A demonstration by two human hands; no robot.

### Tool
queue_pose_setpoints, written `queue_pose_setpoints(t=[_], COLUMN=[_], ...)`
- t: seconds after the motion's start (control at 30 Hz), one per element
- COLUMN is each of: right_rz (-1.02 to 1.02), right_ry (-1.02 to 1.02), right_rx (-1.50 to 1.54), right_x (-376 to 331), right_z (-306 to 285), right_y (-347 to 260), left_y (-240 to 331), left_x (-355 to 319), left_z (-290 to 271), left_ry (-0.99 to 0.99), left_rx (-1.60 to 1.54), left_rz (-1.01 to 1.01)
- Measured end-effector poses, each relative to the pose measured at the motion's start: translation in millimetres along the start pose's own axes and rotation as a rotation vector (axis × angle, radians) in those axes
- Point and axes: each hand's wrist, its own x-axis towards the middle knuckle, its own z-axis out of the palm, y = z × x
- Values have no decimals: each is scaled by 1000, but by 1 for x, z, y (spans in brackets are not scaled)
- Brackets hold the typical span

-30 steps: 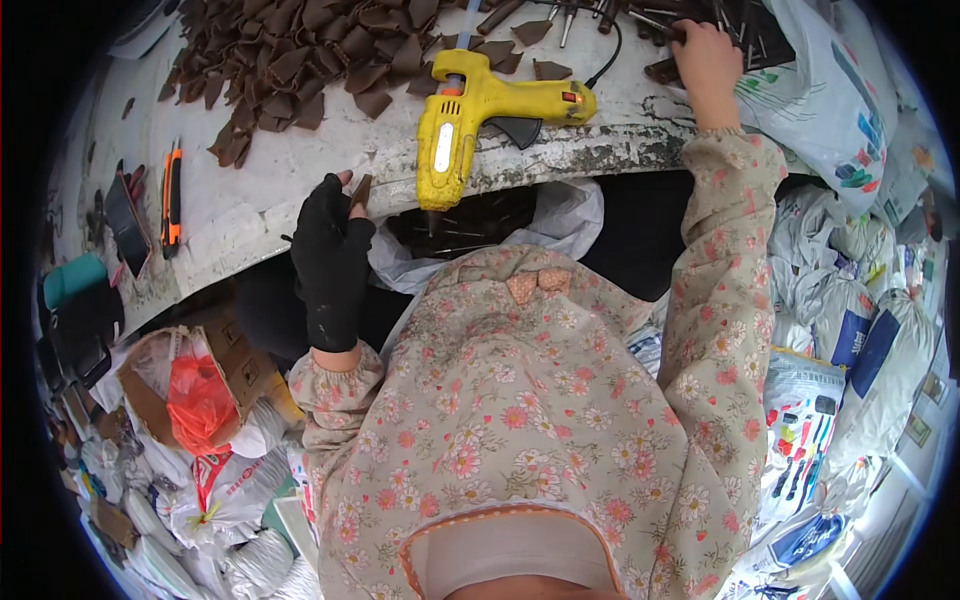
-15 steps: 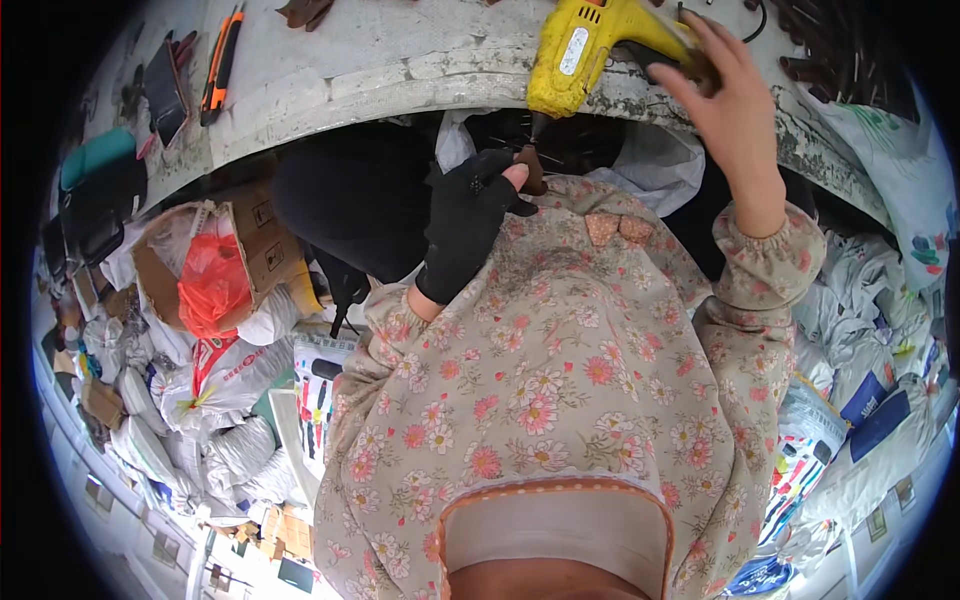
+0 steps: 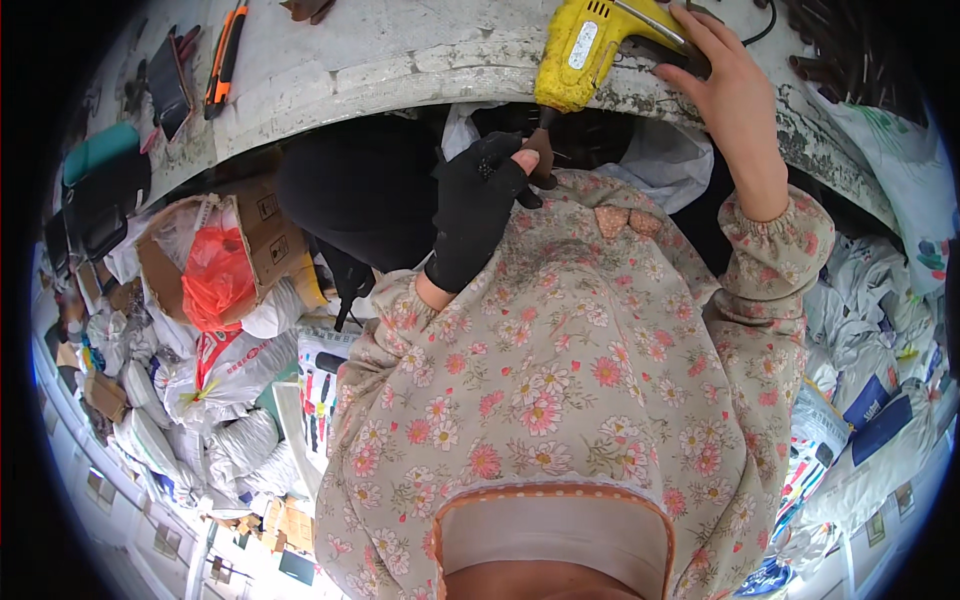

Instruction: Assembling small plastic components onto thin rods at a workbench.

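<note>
My left hand [image 3: 476, 212] wears a black glove with a bare thumb tip. It pinches a small brown piece [image 3: 541, 150], leather-like in look, in front of my lap. Just beyond that piece is the nozzle end of a yellow hot glue gun [image 3: 571, 65], lying over the table's near edge; whether the two touch is hard to tell. My bare right hand [image 3: 728, 85] is around the gun's rear handle, thumb on the near side and fingers on the far side. A thin grey rod [image 3: 648, 20] runs along the gun toward those fingers.
An orange and black utility knife [image 3: 226, 62] and a dark phone-like slab [image 3: 170, 85] lie on the worn table [image 3: 400, 60]. Brown pieces [image 3: 865, 60] are heaped at far right. A cardboard box [image 3: 262, 225] with a red bag stands left; stuffed white bags [image 3: 860, 300] stand right.
My right hand's fingers have closed in on the handle and grey rod. In the picture, the glue gun and my left hand with the brown piece sit slightly farther right.
</note>
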Motion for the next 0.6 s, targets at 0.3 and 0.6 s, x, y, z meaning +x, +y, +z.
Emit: queue_pose_setpoints(t=[0.3, 0.6], right_rz=[-240, -177], right_ry=[29, -389], right_rx=[484, 883], right_x=[-39, -83], right_z=[15, -16], right_y=[-14, -45], left_y=[13, 20], left_x=[-5, 0], left_z=[-8, 1], left_ry=[12, 47], left_rx=[-50, -615], left_rz=[-60, -247])
